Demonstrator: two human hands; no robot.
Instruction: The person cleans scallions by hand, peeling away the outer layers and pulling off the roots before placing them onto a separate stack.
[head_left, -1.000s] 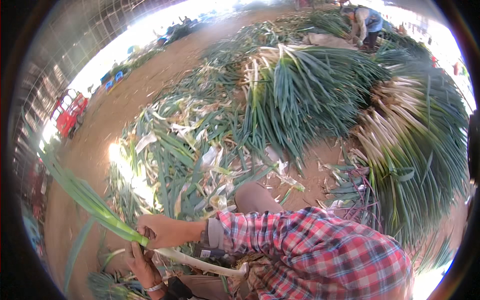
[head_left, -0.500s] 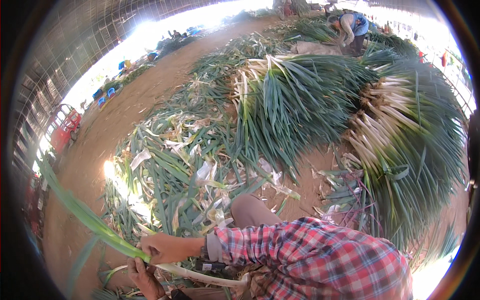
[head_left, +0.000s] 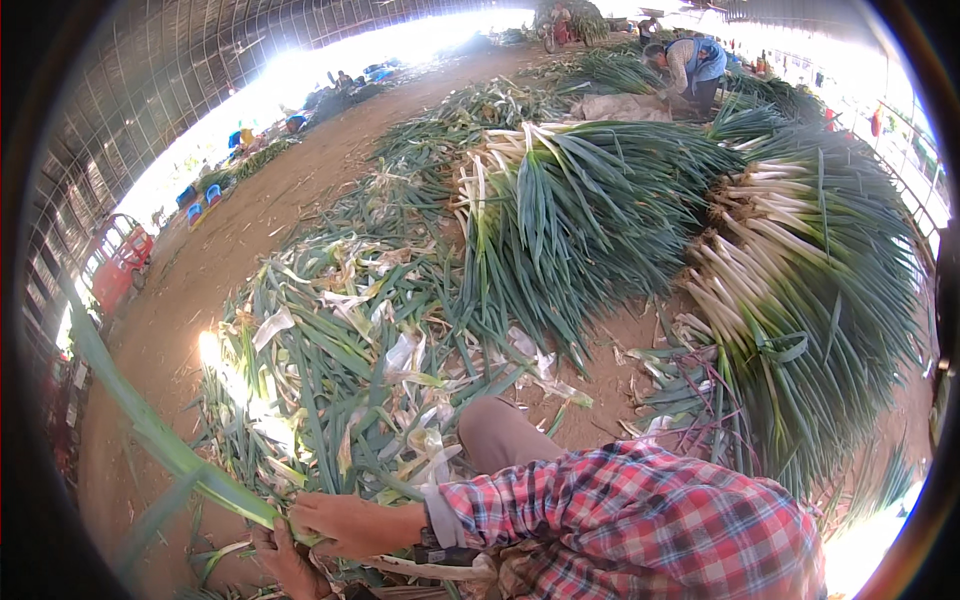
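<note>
A long green onion (head_left: 185, 462) slants across the lower left, its green leaves rising toward the left rim. Both my hands are closed around it where the leaves meet the stalk. My right hand (head_left: 338, 524) grips from above, its arm in a red-and-blue plaid sleeve. Just below it, my left hand (head_left: 285, 562) is wrapped round the same place, partly hidden at the lower edge. A pale length (head_left: 435, 571) runs right from under my right wrist toward my lap; whether it is the white stalk or a loose skin is unclear.
Trimmed leaves and papery skins (head_left: 340, 370) litter the ground ahead of my knee (head_left: 505, 432). Two big piles of green onions, one in the middle (head_left: 590, 200) and one at right (head_left: 830, 290), lie beyond. A person in a blue vest (head_left: 695, 65) bends over at the back. A red vehicle (head_left: 122, 262) stands far left.
My hands have shifted a little downward, and my right wrist has turned lower over the stalk. The green onion's leaves have swung slightly left and down. The whole view has tilted a bit.
</note>
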